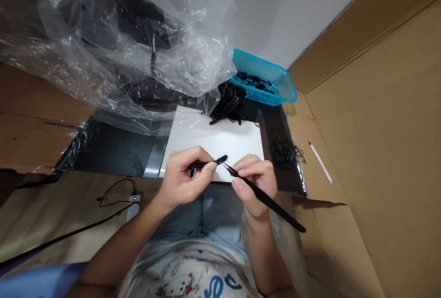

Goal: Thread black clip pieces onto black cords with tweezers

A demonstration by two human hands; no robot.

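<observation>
My left hand pinches a thin black strip, whose end sticks out past the thumb and forefinger; the rest of it is partly hidden by the fingers. In my right hand is a pair of black tweezers, with the tips at the end of the strip. Whether the tips grip any material is too small to tell. Below both hands lies a white sheet with small dark specks on it. A pile of black strips rests at the sheet's far edge.
Behind the pile stands a blue plastic basket with black pieces inside. Clear plastic bags of dark material crowd the back left. Thin black strands lie at the right, near a white pen-like stick. Cardboard walls the right side.
</observation>
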